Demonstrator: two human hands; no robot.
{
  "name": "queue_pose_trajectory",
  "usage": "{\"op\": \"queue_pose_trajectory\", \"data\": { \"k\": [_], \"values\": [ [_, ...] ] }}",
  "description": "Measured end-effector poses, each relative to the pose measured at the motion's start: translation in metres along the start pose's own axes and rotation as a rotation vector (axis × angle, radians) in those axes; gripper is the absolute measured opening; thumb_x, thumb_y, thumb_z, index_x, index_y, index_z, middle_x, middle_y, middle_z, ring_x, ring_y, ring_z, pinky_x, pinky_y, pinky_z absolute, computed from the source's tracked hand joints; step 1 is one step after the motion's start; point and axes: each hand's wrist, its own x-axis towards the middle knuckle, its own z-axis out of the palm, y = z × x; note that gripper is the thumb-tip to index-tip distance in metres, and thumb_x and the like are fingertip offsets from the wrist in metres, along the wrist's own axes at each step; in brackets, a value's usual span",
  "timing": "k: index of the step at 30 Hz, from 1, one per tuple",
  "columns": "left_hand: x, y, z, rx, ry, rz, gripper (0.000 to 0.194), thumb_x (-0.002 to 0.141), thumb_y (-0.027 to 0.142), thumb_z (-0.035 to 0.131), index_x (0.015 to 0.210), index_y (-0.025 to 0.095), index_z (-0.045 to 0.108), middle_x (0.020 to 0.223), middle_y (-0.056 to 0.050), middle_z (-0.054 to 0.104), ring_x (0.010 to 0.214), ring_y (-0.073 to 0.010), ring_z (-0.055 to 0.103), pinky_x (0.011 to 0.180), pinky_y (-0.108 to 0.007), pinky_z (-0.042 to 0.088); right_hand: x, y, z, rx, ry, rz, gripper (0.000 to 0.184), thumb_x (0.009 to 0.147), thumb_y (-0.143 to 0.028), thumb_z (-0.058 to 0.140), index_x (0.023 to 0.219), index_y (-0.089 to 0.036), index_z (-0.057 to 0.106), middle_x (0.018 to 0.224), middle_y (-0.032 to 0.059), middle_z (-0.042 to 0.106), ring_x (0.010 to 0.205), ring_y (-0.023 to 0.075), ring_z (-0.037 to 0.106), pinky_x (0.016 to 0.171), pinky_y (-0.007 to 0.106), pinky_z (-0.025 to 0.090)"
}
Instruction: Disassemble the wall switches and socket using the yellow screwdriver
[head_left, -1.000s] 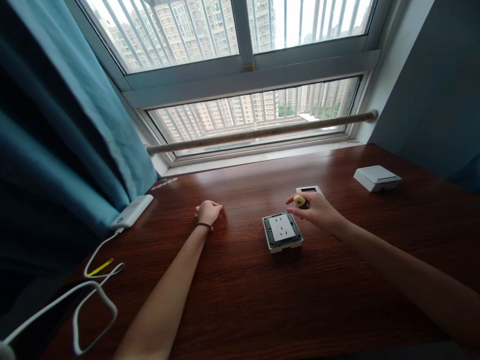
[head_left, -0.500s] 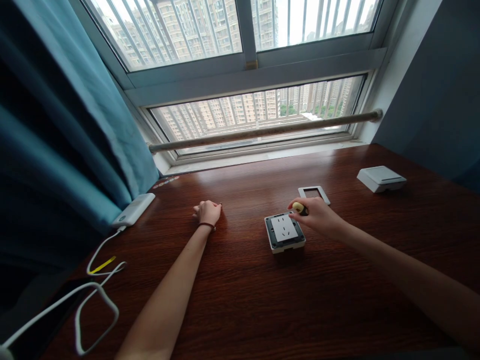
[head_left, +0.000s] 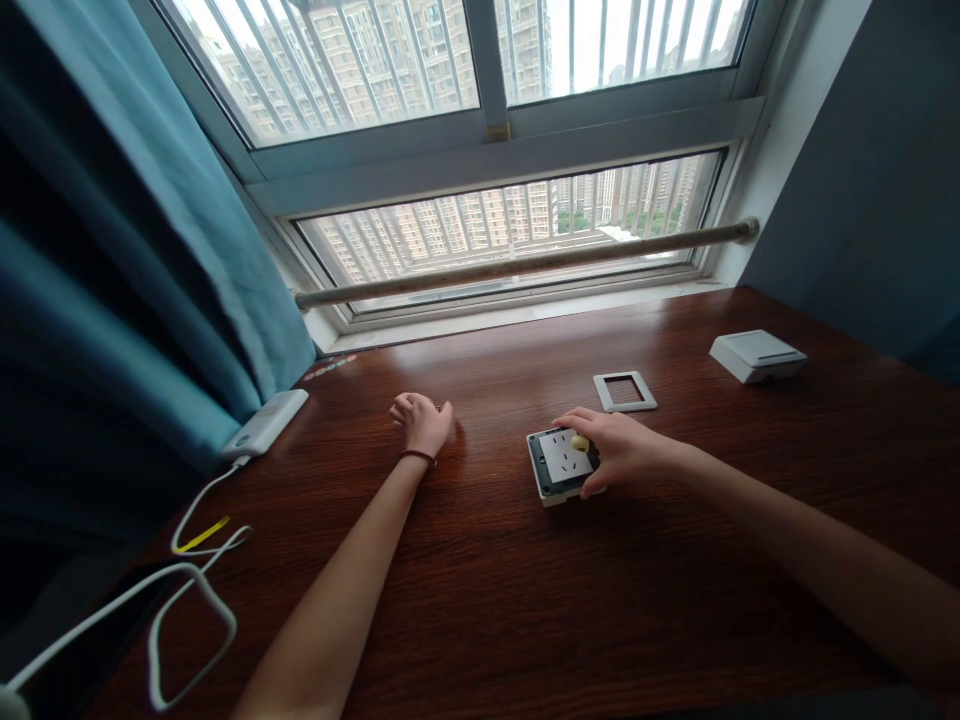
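Note:
My right hand point(head_left: 626, 447) spans the wall socket point(head_left: 562, 458), with fingers at its far edge and thumb at its near edge. The socket lies face up, its white slotted centre in a dark frame on a pale base. The yellow end of a small tool handle point(head_left: 580, 443) shows under that hand's fingers; the rest is hidden. To the left of the socket, my left hand point(head_left: 426, 425) rests on the table, fingers loosely curled and thumb apart. Whether something small lies beneath it I cannot tell. A white cover frame point(head_left: 637, 404) lies just beyond my right hand.
A closed white switch or socket box point(head_left: 757, 355) sits at the right on the brown wooden table point(head_left: 480, 590). At the left are a white power bank-like block point(head_left: 266, 422), its white cable point(head_left: 196, 572) and a yellow strip point(head_left: 204, 534). A blue curtain point(head_left: 187, 220) hangs beside the window.
My right hand has moved left and down, from holding the tool by the socket's corner to gripping across the socket. My left hand has loosened, its thumb now apart from the fingers.

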Motion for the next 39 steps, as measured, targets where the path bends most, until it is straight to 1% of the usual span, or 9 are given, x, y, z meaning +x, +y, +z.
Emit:
{"op": "queue_pose_trajectory", "data": {
  "k": [4, 10, 13, 20, 27, 30, 33, 36, 39],
  "values": [
    [-0.017, 0.020, -0.006, -0.102, -0.075, 0.251, 0.033, 0.071, 0.042, 0.055, 0.089, 0.015, 0.049, 0.119, -0.012, 0.037, 0.115, -0.0269, 0.034, 0.094, -0.040, 0.030, 0.001, 0.001, 0.001, -0.020, 0.009, -0.018, 0.084, 0.046, -0.046, 0.074, 0.120, -0.019, 0.045, 0.114, 0.0087, 0.053, 0.093, 0.0260, 0.056, 0.076, 0.033, 0.043],
    [-0.057, 0.038, -0.011, -0.479, -0.832, 0.873, 0.086, 0.039, 0.045, 0.076, 0.112, 0.019, 0.038, 0.110, -0.007, 0.043, 0.104, -0.0232, 0.045, 0.089, -0.037, 0.037, 0.001, -0.001, 0.001, -0.010, 0.028, -0.031, 0.085, 0.046, -0.042, 0.076, 0.121, -0.019, 0.043, 0.111, 0.0084, 0.054, 0.092, 0.0253, 0.056, 0.075, 0.032, 0.043],
    [-0.072, 0.043, -0.016, -0.462, -0.792, 0.910, 0.095, 0.033, 0.046, 0.078, 0.114, 0.020, 0.036, 0.111, -0.008, 0.041, 0.104, -0.0265, 0.042, 0.091, -0.042, 0.034, 0.001, -0.001, 0.003, -0.035, 0.041, -0.045, 0.087, 0.047, -0.042, 0.075, 0.123, -0.018, 0.040, 0.112, 0.0092, 0.051, 0.091, 0.0250, 0.056, 0.076, 0.033, 0.044],
    [-0.083, 0.050, -0.020, -0.372, -0.728, 0.898, 0.094, 0.036, 0.053, 0.074, 0.114, 0.017, 0.038, 0.110, -0.010, 0.042, 0.103, -0.0286, 0.042, 0.091, -0.044, 0.034, 0.001, 0.000, 0.005, -0.008, 0.035, -0.058, 0.085, 0.048, -0.044, 0.073, 0.123, -0.015, 0.042, 0.112, 0.0107, 0.046, 0.092, 0.0249, 0.055, 0.078, 0.032, 0.045],
    [-0.068, 0.046, -0.032, -0.584, -0.789, 0.852, 0.097, 0.039, 0.042, 0.078, 0.122, 0.019, 0.035, 0.120, -0.011, 0.041, 0.116, -0.0282, 0.037, 0.098, -0.042, 0.029, -0.001, -0.004, -0.008, 0.101, 0.103, -0.057, 0.080, 0.048, -0.038, 0.075, 0.120, -0.019, 0.046, 0.111, 0.0087, 0.046, 0.095, 0.0243, 0.053, 0.080, 0.033, 0.044],
    [-0.059, 0.047, -0.042, -0.819, -0.838, 0.721, 0.065, 0.056, 0.036, 0.072, 0.114, 0.019, 0.047, 0.119, -0.010, 0.047, 0.116, -0.0238, 0.040, 0.100, -0.039, 0.028, -0.001, -0.005, -0.015, 0.084, 0.189, -0.043, 0.078, 0.051, -0.037, 0.074, 0.121, -0.019, 0.045, 0.112, 0.0088, 0.045, 0.097, 0.0246, 0.051, 0.082, 0.033, 0.043],
    [-0.062, 0.052, -0.048, -1.088, -1.040, 0.482, 0.037, 0.072, 0.037, 0.059, 0.102, 0.014, 0.056, 0.107, -0.011, 0.058, 0.105, -0.0215, 0.052, 0.096, -0.040, 0.034, -0.002, -0.005, -0.019, 0.040, 0.287, -0.025, 0.078, 0.052, -0.039, 0.073, 0.122, -0.019, 0.044, 0.113, 0.0095, 0.044, 0.097, 0.0255, 0.051, 0.081, 0.035, 0.043],
    [-0.075, 0.059, -0.048, -1.283, -1.171, 0.272, 0.036, 0.078, 0.038, 0.053, 0.100, 0.010, 0.058, 0.097, -0.013, 0.064, 0.094, -0.0212, 0.059, 0.091, -0.040, 0.039, -0.002, -0.006, -0.020, 0.004, 0.338, -0.005, 0.079, 0.052, -0.040, 0.072, 0.122, -0.019, 0.043, 0.113, 0.0102, 0.044, 0.096, 0.0257, 0.052, 0.079, 0.035, 0.044],
    [-0.087, 0.065, -0.047, -1.374, -1.095, 0.190, 0.035, 0.075, 0.036, 0.058, 0.097, 0.009, 0.061, 0.093, -0.012, 0.065, 0.088, -0.0209, 0.061, 0.087, -0.038, 0.042, -0.003, -0.009, -0.019, -0.019, 0.330, -0.004, 0.079, 0.052, -0.039, 0.072, 0.122, -0.019, 0.042, 0.115, 0.0104, 0.042, 0.096, 0.0254, 0.052, 0.078, 0.035, 0.044]
  ]
}}
